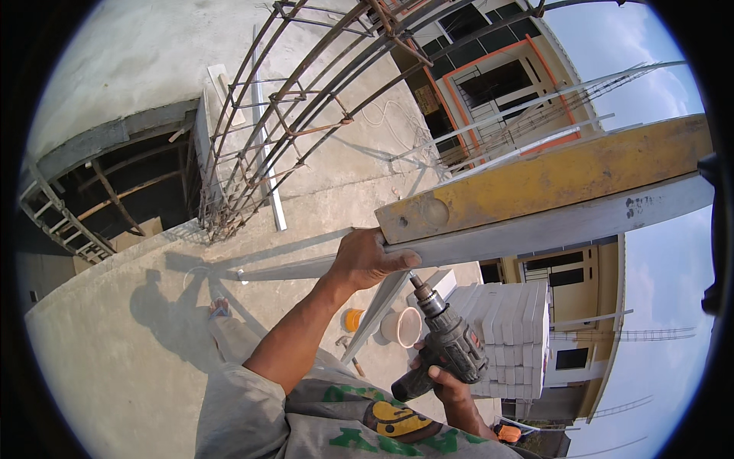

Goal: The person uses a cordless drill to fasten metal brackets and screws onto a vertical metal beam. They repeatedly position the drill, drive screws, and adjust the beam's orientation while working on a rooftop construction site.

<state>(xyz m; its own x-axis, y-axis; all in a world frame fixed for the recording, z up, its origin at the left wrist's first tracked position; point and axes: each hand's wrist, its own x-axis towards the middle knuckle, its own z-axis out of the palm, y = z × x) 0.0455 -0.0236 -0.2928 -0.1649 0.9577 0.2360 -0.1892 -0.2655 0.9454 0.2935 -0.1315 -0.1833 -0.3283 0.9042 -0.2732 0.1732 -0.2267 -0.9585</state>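
Note:
My left hand (365,260) grips the near end of a long yellow bar (535,180), scuffed and shaped like a spirit level, together with the grey metal profile (550,222) lying along it. Its thumb presses on the profile's face. In my right hand (451,382) is a black cordless drill (455,344), tilted up toward the profile. The drill's tip (414,275) is just beneath the profile near my left thumb; whether it touches cannot be made out. Another grey metal profile (382,310) slants down behind the drill.
Rebar cages (290,99) rise from the concrete floor (99,352) at the upper left, beside a dark opening (130,176) with a ladder (65,218). An orange bucket (352,320), a pale bucket (401,327) and a hammer (353,340) are below. White blocks (501,329) are stacked to the right.

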